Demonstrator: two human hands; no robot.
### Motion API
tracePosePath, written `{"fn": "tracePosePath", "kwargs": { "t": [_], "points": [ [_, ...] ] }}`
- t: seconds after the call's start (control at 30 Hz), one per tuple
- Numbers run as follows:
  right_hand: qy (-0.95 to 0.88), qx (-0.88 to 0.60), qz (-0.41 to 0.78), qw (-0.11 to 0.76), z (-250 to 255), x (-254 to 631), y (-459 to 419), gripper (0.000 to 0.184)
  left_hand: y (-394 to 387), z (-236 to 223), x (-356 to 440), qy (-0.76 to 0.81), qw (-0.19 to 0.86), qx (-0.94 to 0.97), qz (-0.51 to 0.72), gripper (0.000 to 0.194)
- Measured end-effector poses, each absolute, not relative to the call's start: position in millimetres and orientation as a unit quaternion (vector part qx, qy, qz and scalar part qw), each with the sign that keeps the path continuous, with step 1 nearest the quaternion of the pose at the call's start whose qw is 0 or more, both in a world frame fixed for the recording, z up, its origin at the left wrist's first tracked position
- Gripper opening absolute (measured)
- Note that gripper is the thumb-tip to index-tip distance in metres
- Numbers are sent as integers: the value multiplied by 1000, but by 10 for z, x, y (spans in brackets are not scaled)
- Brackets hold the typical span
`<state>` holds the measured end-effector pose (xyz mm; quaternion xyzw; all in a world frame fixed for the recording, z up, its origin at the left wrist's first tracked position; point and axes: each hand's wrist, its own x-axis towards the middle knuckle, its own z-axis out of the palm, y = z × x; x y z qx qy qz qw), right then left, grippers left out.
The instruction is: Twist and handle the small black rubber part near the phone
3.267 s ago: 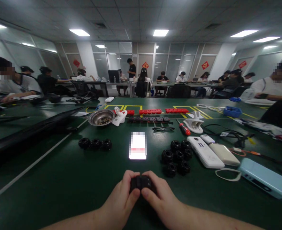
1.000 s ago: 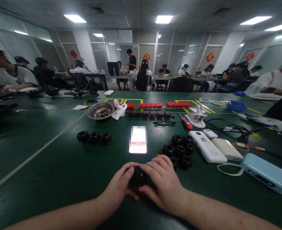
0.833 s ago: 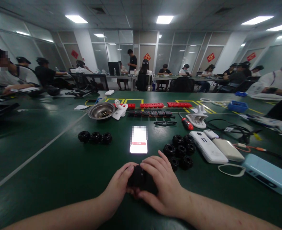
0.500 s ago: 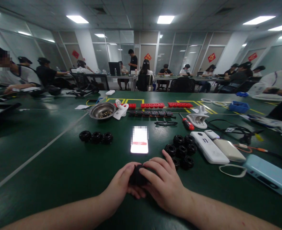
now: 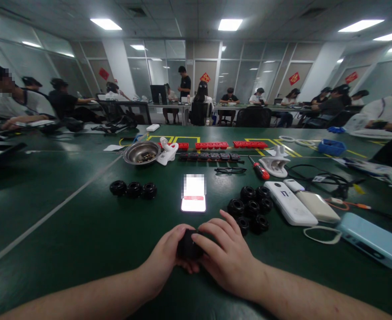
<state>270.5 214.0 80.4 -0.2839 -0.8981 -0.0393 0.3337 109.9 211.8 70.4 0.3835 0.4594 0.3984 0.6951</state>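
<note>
Low over the near middle of the table, both hands close round a dark black part (image 5: 188, 249), mostly covered by fingers, so its exact kind cannot be told. My left hand (image 5: 164, 255) grips it from the left, thumb on top. My right hand (image 5: 229, 255) holds its right side, a finger pressed on its upper face and the little finger raised. Just beyond my right hand sits a cluster of black ring-shaped parts (image 5: 253, 207) with centre holes. Three similar black parts (image 5: 134, 190) stand in a row at the left. A lit phone (image 5: 193, 204) lies ahead of my hands.
Farther back are a metal bowl (image 5: 139, 155) of small pieces, red strips (image 5: 212, 146), a black strip of parts (image 5: 212, 157) and a screwdriver (image 5: 260, 170). At right lie a white power bank (image 5: 292, 206), a light-blue device (image 5: 375, 240) and cables. People sit around other tables.
Both hands stay round the black part, which has turned or shifted slightly left. My right fingers have moved a little left with it. The view has tilted slightly.
</note>
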Motion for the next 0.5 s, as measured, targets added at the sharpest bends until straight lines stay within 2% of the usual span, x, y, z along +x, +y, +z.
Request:
{"fn": "tracePosePath", "kwargs": {
  "t": [0.13,0.23,0.4,0.5],
  "points": [
    [-869,-341,56,354,831,2710,2150,60,2103,725,1108,457,680,398,412,32],
    [-870,-370,77,317,833,2700,2171,56,2095,738,1109,464,671,409,409,32],
    [-903,-289,16,317,803,2709,2171,32,2110,723,1099,477,678,394,398,32],
    [-903,-280,24,326,796,2723,2157,36,2116,718,1095,464,686,389,404,31]
  ]
}}
